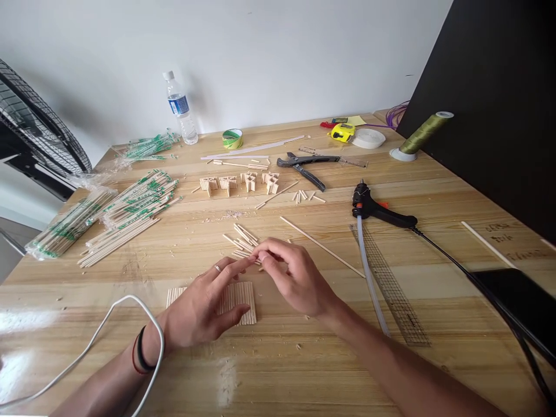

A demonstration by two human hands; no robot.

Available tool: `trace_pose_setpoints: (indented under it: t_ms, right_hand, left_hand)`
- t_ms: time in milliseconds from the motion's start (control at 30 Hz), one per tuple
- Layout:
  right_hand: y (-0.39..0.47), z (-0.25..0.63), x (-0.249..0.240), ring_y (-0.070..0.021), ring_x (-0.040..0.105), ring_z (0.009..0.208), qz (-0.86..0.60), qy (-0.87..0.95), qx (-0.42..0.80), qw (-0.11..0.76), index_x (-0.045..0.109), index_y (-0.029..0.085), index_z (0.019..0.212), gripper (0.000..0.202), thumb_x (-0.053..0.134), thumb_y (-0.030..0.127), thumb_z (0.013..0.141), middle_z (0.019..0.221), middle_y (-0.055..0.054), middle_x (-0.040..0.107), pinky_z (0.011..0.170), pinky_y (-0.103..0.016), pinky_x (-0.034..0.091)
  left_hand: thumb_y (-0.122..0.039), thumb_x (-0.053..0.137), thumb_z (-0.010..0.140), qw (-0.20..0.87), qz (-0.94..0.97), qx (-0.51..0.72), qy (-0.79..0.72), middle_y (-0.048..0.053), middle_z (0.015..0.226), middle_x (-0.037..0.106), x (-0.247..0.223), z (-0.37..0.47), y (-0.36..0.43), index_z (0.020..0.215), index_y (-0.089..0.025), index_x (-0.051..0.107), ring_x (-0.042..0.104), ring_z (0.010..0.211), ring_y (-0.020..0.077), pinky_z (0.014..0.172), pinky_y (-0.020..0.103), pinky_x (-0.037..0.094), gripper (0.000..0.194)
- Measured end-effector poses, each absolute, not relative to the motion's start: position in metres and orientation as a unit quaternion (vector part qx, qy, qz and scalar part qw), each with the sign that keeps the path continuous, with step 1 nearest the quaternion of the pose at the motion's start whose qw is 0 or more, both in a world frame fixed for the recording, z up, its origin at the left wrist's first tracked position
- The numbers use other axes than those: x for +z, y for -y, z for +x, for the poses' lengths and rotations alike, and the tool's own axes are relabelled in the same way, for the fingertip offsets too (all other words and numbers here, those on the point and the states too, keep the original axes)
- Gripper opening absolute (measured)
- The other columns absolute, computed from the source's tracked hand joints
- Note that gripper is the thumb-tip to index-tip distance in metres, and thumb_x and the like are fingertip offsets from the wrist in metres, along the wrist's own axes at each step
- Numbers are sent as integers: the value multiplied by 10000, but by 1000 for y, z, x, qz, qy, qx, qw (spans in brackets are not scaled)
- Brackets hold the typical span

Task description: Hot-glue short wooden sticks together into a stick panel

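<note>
My left hand (208, 301) reaches over a flat panel of wooden sticks (247, 304) laid side by side, hiding its middle. Its fingers are stretched out and its thumb is spread apart. My right hand (299, 275) is closed in a pinch, its fingertips meeting those of my left hand; whatever may be between them is too small or hidden to make out. Just behind the fingertips lies a loose pile of cut sticks (244, 234), partly covered by the hands. A long thin stick (321, 246) rests to the right of the pile.
A black glue gun (382, 208) and a clear gridded ruler (391, 284) lie at right. Farther back are several small stick assemblies (228, 184) and a black cutter (304, 165). Bundled wrapped sticks (130, 202) lie at left. A white cable (125, 298) loops over my left wrist.
</note>
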State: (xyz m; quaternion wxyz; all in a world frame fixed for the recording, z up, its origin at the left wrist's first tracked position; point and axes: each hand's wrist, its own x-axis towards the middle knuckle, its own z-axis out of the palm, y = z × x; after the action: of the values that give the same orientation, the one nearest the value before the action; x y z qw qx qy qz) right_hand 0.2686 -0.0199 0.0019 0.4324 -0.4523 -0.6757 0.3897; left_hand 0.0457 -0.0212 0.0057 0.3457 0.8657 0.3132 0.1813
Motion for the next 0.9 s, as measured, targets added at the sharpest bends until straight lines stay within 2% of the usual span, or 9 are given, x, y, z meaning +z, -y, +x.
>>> trace_pose_setpoints:
  t_ms: [167, 300, 400, 500, 567, 633, 733, 800, 900]
  right_hand:
    - [12, 283, 6, -139, 475, 552, -512, 617, 333, 496, 687, 189, 835, 238, 511, 268, 974, 673, 2, 599, 509, -286, 322]
    - [-1, 305, 1, -146, 444, 550, -562, 523, 289, 572, 673, 204, 798, 202, 536, 252, 939, 610, 25, 511, 512, -286, 311]
    - [-11, 318, -5, -143, 438, 557, -571, 469, 267, 618, 661, 210, 764, 192, 533, 229, 907, 623, 26, 494, 521, -282, 320]
    - [-17, 321, -9, -146, 437, 538, -601, 488, 229, 591, 656, 213, 762, 179, 532, 241, 888, 598, 34, 488, 512, -280, 313]
    - [-20, 323, -11, -157, 484, 557, -620, 529, 174, 553, 661, 214, 775, 170, 532, 252, 879, 631, 18, 559, 540, -286, 361]
    - [-24, 328, -12, -186, 576, 653, -625, 573, 100, 521, 663, 216, 812, 143, 535, 247, 867, 778, -29, 679, 631, -315, 450]
    - [-30, 348, -10, -253, 613, 816, -638, 592, -39, 492, 638, 226, 856, 117, 526, 214, 827, 897, -84, 683, 817, -413, 515]
    - [-31, 368, -6, -302, 608, 928, -668, 571, -112, 463, 641, 222, 916, 159, 531, 208, 802, 942, -112, 661, 915, -477, 500]
    - [-25, 401, -3, -353, 588, 1085, -722, 529, -152, 420, 643, 214, 1010, 230, 539, 208, 805, 1030, -152, 655, 1056, -530, 426]
  left_hand:
    - [-263, 727, 926, 342, 873, 159, -310, 136, 1408, 558, 2, 43, 20, 1612, -292, 266, 600, 1263, 297, 1083, 486, 537, 827]
    - [-315, 828, 841, 335, 891, 128, -279, 162, 1523, 490, 4, 41, 19, 1624, -287, 260, 526, 1375, 373, 1135, 571, 496, 967]
    - [-342, 892, 768, 338, 897, 115, -260, 172, 1529, 497, 6, 41, 18, 1620, -305, 289, 511, 1386, 419, 1124, 628, 492, 1045]
    - [-274, 867, 767, 347, 892, 124, -263, 144, 1495, 539, 6, 40, 19, 1590, -338, 350, 527, 1375, 410, 1124, 626, 493, 974]
    - [-229, 814, 795, 348, 887, 132, -275, 123, 1470, 559, 5, 40, 20, 1558, -341, 391, 537, 1364, 385, 1132, 591, 497, 880]
    - [-202, 775, 811, 344, 884, 132, -287, 114, 1446, 566, 4, 40, 20, 1523, -330, 420, 547, 1344, 363, 1128, 552, 507, 806]
    - [-167, 753, 805, 332, 887, 130, -294, 124, 1426, 553, 2, 41, 21, 1484, -278, 434, 556, 1306, 342, 1121, 523, 508, 759]
    - [-160, 756, 803, 321, 891, 129, -293, 137, 1415, 547, 1, 42, 21, 1468, -235, 431, 554, 1291, 335, 1119, 514, 502, 744]
    - [-161, 778, 782, 320, 892, 132, -289, 139, 1406, 545, 1, 43, 20, 1460, -218, 422, 550, 1281, 325, 1116, 499, 497, 768]
